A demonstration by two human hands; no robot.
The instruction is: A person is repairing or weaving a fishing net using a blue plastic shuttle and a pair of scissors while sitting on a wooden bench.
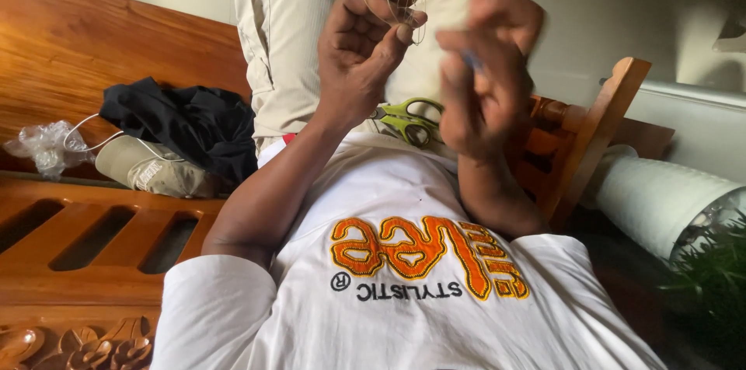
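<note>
- Head view: the left hand (pixel 361 59) pinches a thin pale thread (pixel 388 8) between thumb and forefinger, just above the scissors (pixel 408 120).
- The right hand (pixel 486 78) is blurred; its fingers are curled and pressed together, apparently around something small and bluish, though I cannot tell what.
- The thread runs up from the left pinch in fine loops, above the scissors and out of the top of the view.
- To do this well, I judge the thread wants steady tension, the pinch close to the working point, and both hands near each other.
- The scissors have green plastic handles and lie on the lap, below both hands.
- Left of the scissors, on a glossy wooden bench (pixel 70 51), sit a crumpled dark cloth (pixel 186 125), a beige cap (pixel 151 168) and a crinkled clear plastic bag (pixel 47 148).
- The trousers (pixel 291 36) are pale and woven; the shirt (pixel 404 214) is soft and white.
</note>
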